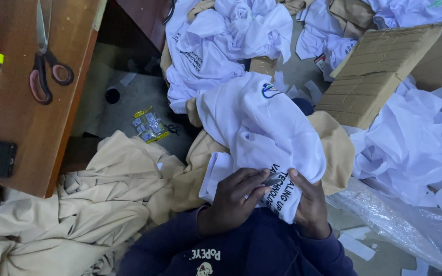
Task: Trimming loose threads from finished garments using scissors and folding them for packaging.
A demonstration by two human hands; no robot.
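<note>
Concrete floor (139, 102) littered with white garments, beige cloth (93, 204) and a flattened cardboard box (379, 71); a wooden table (37, 128) at left carries scissors (44, 61). A white shirt (262, 128) lies draped over the person's lap, long axis running away from the body, embroidered logo at the far end. Left hand (234, 199) pinches a small grey tool at the printed hem; right hand (310, 204) clamps the hem, apparently keeping it taut.
</note>
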